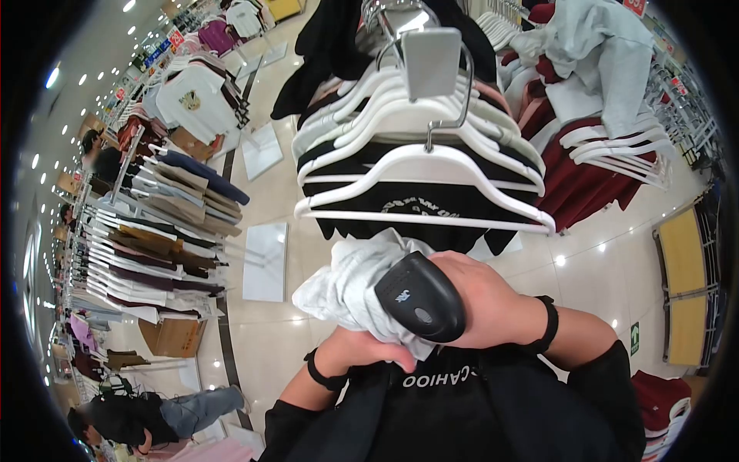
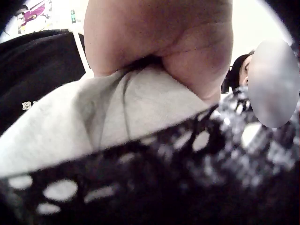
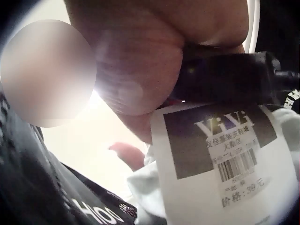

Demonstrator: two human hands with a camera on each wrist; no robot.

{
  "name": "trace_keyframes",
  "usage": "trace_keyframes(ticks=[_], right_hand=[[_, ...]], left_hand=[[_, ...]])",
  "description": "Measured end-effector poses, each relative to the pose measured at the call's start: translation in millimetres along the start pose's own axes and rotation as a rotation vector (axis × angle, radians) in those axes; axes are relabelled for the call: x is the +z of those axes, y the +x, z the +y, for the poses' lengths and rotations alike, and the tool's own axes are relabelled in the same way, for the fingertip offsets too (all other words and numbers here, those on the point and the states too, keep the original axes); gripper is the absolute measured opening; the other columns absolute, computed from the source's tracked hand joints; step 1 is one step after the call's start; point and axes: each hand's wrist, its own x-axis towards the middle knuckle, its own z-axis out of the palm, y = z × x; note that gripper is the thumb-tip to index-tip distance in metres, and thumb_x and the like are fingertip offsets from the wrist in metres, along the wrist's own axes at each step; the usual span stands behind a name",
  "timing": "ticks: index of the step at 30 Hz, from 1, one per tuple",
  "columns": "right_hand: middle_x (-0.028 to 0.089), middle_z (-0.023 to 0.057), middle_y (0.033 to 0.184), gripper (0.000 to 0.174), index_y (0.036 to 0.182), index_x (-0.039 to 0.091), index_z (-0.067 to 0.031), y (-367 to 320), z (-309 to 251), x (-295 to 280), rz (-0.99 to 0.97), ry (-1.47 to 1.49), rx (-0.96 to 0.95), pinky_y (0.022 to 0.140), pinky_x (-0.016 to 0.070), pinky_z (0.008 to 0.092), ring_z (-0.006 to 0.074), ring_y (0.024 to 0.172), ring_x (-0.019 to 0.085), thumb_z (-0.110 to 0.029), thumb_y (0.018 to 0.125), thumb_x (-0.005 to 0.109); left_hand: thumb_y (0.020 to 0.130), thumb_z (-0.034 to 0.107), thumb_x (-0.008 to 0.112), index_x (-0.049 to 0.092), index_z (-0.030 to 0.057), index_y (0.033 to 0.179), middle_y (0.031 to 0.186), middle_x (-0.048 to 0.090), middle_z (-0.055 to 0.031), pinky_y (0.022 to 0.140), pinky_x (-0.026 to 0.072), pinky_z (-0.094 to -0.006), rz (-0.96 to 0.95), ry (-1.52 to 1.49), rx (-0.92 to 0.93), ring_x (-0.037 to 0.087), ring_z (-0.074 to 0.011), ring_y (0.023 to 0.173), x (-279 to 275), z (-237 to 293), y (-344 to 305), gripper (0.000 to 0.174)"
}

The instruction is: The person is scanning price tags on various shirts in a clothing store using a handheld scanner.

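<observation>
My right hand (image 1: 496, 300) grips a black handheld barcode scanner (image 1: 422, 299), its head over a bunched light grey garment (image 1: 346, 277). The left hand (image 1: 360, 350) holds that garment from below, thumb stretched out along its near side. In the left wrist view the grey cloth (image 2: 108, 112) comes out from under the left hand (image 2: 159, 37). A white and grey price tag (image 3: 197, 197) with a barcode sticker hangs below the scanner (image 3: 225, 77) in the right wrist view. Most of the left fingers are hidden under the cloth.
Just ahead hangs a rack of shirts on white hangers (image 1: 419, 189), close beyond the garment. Grey and dark red clothes (image 1: 596, 185) hang at right. More clothing racks (image 1: 146, 254) line the left, where a person (image 1: 131, 420) stands. A yellow-panelled stand (image 1: 683, 254) is far right.
</observation>
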Motion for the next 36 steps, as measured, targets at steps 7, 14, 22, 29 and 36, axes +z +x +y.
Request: trace_keyframes(ticks=[7, 14, 22, 29, 36], right_hand=[[0.063, 0.0135, 0.110, 0.057, 0.118, 0.057, -0.0036, -22, 2, -35, -0.162, 0.058, 0.144, 0.092, 0.0470, 0.0400, 0.0347, 0.100, 0.060, -0.019, 0.069, 0.081], [0.067, 0.0123, 0.103, 0.066, 0.120, 0.056, -0.0024, -41, 7, -13, -0.042, 0.388, 0.222, 0.084, 0.0492, 0.0355, 0.0271, 0.093, 0.064, -0.020, 0.066, 0.089], [0.070, 0.0109, 0.101, 0.045, 0.113, 0.060, -0.0007, -61, 2, -37, 0.150, 0.266, 0.218, 0.079, 0.0513, 0.0329, 0.0221, 0.091, 0.068, -0.010, 0.074, 0.079], [0.054, 0.0145, 0.137, 0.068, 0.132, 0.053, -0.0015, -48, 11, -25, -0.006, 0.431, 0.278, 0.095, 0.0475, 0.0355, 0.0248, 0.112, 0.062, -0.012, 0.072, 0.083], [0.066, 0.0173, 0.112, 0.070, 0.130, 0.049, -0.0021, -55, 21, -34, -0.152, 0.281, 0.293, 0.084, 0.0507, 0.0377, 0.0360, 0.099, 0.065, -0.019, 0.070, 0.082]], left_hand=[[0.062, 0.033, 0.093, 0.048, 0.0040, 0.138, 0.139, 0.050, -0.0124, 0.111, 0.0304, -0.0408, -0.096, 0.281, 0.120, 0.045, -0.0299, 0.130, -1, 17, 13, 0.093], [0.055, 0.038, 0.095, 0.046, 0.0033, 0.139, 0.142, 0.046, -0.0142, 0.112, 0.0268, -0.0427, -0.286, 0.396, 0.158, 0.040, -0.0343, 0.132, 10, 23, 32, 0.103], [0.051, 0.039, 0.096, 0.052, 0.0048, 0.132, 0.132, 0.052, -0.0122, 0.108, 0.0324, -0.0396, -0.279, 0.377, 0.032, 0.048, -0.0310, 0.123, -3, 33, 29, 0.098], [0.058, 0.044, 0.090, 0.060, 0.0061, 0.120, 0.121, 0.061, -0.0116, 0.097, 0.0424, -0.0391, -0.605, 0.268, 0.051, 0.057, -0.0318, 0.112, 8, 20, 39, 0.078], [0.056, 0.034, 0.094, 0.057, 0.0044, 0.127, 0.122, 0.062, -0.0116, 0.098, 0.0436, -0.0360, -0.657, 0.175, -0.109, 0.057, -0.0302, 0.114, -5, 21, 39, 0.086]])
